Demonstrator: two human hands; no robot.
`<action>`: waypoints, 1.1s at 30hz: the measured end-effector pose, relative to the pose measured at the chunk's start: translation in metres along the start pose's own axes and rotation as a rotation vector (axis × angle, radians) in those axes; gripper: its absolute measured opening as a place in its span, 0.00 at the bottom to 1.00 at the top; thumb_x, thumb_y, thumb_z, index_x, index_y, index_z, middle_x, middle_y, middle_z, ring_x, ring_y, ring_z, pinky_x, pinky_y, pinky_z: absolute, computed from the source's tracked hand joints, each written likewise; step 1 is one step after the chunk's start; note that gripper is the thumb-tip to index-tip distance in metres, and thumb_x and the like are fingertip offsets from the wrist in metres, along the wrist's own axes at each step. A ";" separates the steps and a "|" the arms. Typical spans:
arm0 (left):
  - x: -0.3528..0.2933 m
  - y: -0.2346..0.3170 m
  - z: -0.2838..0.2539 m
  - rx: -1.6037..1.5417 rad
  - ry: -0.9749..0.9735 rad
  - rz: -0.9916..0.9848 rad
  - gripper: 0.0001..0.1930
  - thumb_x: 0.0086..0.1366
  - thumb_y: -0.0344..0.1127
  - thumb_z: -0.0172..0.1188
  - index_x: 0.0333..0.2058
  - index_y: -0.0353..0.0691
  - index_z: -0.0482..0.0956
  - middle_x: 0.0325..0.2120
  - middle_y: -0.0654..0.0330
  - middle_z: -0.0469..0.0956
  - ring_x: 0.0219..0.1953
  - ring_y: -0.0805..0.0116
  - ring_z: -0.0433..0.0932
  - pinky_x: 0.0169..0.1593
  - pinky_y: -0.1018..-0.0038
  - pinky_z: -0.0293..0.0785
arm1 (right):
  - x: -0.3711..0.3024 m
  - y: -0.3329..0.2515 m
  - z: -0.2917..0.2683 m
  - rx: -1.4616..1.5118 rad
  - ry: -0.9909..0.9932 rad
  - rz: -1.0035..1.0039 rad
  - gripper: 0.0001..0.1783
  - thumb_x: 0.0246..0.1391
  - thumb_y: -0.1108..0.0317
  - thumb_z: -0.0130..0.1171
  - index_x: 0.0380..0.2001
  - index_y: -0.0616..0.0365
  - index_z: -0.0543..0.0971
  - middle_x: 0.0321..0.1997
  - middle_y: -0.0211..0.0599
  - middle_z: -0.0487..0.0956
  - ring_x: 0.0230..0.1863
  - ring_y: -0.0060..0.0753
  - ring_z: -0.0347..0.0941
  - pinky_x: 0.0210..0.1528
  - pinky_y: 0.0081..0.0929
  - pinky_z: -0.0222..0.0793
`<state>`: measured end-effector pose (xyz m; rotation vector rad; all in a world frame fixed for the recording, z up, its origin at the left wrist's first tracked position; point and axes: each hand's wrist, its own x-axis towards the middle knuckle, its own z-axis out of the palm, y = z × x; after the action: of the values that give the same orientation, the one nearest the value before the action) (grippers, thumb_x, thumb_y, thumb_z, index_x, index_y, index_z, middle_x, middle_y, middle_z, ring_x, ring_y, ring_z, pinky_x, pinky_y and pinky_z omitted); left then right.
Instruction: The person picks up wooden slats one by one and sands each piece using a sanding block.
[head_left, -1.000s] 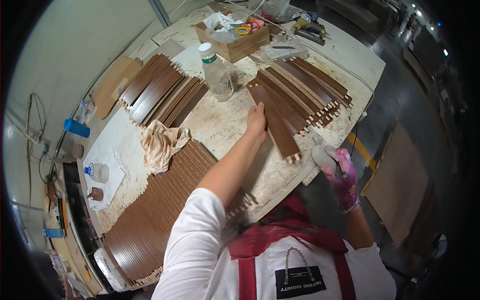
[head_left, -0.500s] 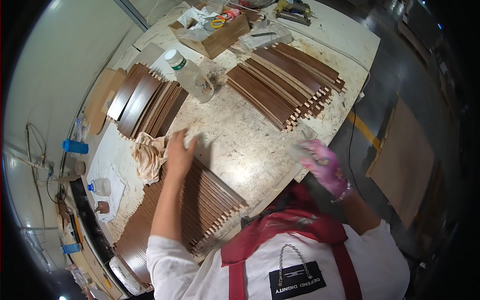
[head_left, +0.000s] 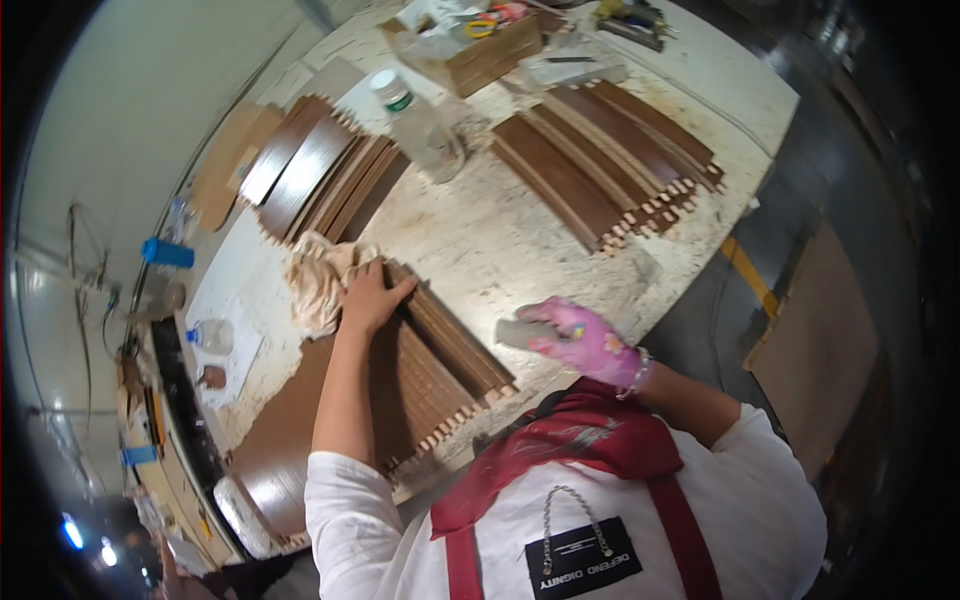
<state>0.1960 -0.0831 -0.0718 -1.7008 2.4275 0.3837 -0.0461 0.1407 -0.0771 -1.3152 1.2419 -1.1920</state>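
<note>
My left hand (head_left: 372, 298) rests on the far ends of brown wooden boards (head_left: 462, 338) at the right end of a close-packed row (head_left: 410, 385). Its thumb is on their right side and its fingers are on the left, closed about them. Pale dowel pegs stick out of the boards' near ends. A crumpled cream cloth (head_left: 312, 290) lies just left of that hand. In a pink patterned glove, my right hand (head_left: 590, 340) grips a grey block (head_left: 518, 333) above the bare tabletop, apart from the boards.
Two more stacks of pegged brown boards lie at the far left (head_left: 320, 165) and far right (head_left: 610, 160). Between them stands a clear bottle (head_left: 425, 135). Farther back is a cardboard box (head_left: 480, 62) of odds and ends. A small blue-capped bottle (head_left: 212, 338) is at left.
My left hand has come down onto the end boards, which now stand apart from the row. My right hand has moved left with the grey block. The view has shifted slightly.
</note>
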 end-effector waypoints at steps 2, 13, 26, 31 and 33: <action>0.009 -0.010 0.000 -0.166 0.010 0.038 0.39 0.50 0.64 0.55 0.53 0.40 0.68 0.52 0.45 0.66 0.56 0.47 0.62 0.57 0.53 0.56 | -0.008 0.004 -0.006 0.013 0.067 0.053 0.19 0.52 0.66 0.58 0.47 0.59 0.73 0.43 0.41 0.74 0.43 0.32 0.72 0.45 0.25 0.67; 0.011 0.007 -0.012 0.029 0.122 0.040 0.26 0.53 0.62 0.53 0.36 0.44 0.79 0.47 0.58 0.71 0.55 0.54 0.63 0.55 0.49 0.58 | -0.001 0.019 0.007 0.500 0.192 0.377 0.19 0.53 0.70 0.56 0.47 0.66 0.71 0.45 0.36 0.74 0.45 0.24 0.71 0.47 0.21 0.68; -0.046 0.031 -0.028 -1.776 0.161 0.017 0.12 0.68 0.40 0.45 0.39 0.35 0.66 0.43 0.48 0.75 0.42 0.62 0.75 0.47 0.70 0.72 | 0.022 0.016 0.004 0.907 0.361 0.409 0.17 0.54 0.65 0.55 0.46 0.60 0.70 0.38 0.36 0.76 0.37 0.30 0.74 0.41 0.31 0.73; -0.071 0.042 -0.008 -2.147 0.149 -0.290 0.16 0.67 0.43 0.47 0.44 0.35 0.67 0.44 0.52 0.74 0.39 0.60 0.76 0.46 0.62 0.75 | 0.035 0.011 0.019 1.214 0.273 0.446 0.13 0.56 0.64 0.52 0.43 0.56 0.70 0.41 0.39 0.75 0.38 0.39 0.73 0.47 0.42 0.71; -0.075 0.040 0.011 -2.223 0.130 -0.258 0.16 0.67 0.42 0.47 0.45 0.35 0.67 0.44 0.52 0.74 0.39 0.61 0.76 0.45 0.62 0.76 | 0.034 0.010 0.035 1.308 0.311 0.560 0.14 0.57 0.61 0.52 0.43 0.55 0.71 0.40 0.39 0.75 0.40 0.42 0.72 0.49 0.46 0.70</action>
<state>0.1846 0.0006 -0.0572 -1.9671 0.8889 3.5967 -0.0115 0.1068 -0.0888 0.1730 0.6435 -1.3726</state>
